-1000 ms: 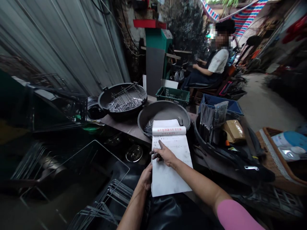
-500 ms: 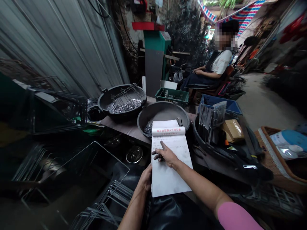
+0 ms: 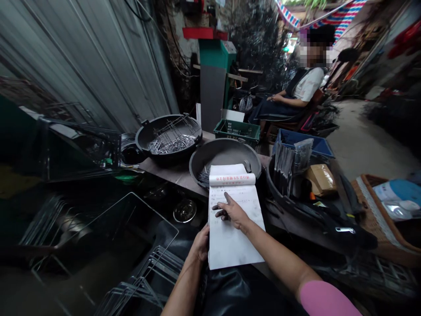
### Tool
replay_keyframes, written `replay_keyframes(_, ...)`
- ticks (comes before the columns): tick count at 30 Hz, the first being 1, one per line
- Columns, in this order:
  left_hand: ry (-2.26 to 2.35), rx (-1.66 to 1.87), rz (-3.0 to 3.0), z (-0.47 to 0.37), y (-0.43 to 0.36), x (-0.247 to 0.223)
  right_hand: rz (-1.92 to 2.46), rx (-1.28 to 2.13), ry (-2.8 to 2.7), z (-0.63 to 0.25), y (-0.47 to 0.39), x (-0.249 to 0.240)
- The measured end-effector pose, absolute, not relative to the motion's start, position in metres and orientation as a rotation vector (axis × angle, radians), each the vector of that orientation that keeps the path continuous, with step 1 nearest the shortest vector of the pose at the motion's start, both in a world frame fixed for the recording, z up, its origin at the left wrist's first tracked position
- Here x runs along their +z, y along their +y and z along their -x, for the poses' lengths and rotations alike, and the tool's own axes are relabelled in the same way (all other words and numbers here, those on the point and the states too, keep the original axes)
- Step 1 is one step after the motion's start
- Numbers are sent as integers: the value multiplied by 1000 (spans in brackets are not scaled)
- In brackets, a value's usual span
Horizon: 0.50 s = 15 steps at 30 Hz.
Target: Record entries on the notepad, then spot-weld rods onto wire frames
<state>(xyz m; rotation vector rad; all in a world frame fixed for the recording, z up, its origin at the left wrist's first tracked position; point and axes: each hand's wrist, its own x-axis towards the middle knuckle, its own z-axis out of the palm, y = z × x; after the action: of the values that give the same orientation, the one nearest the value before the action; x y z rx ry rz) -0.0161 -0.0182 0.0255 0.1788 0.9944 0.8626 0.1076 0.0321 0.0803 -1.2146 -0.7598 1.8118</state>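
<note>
White paper pad (image 3: 235,248) above dark lap (image 3: 243,292), top end overlapping near pan (image 3: 226,152) on counter (image 3: 177,173) in view. Left hand (image 3: 200,245) clamped on pad's left edge — right hand (image 3: 236,214) over its written lines, fingers spread, index extended, contact unclear. Second pan (image 3: 144,139) — wire pieces (image 3: 173,144) inside — farther left.

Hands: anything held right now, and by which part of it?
The left hand holds the pad by its left edge, below the middle. The right hand holds nothing; it is over the pad, contact unclear.
</note>
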Motion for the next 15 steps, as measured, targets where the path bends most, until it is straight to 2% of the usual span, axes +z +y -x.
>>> replay_keyframes(15,952,869,-187,16,-18,25,1222,1787,-750,-111,30,82)
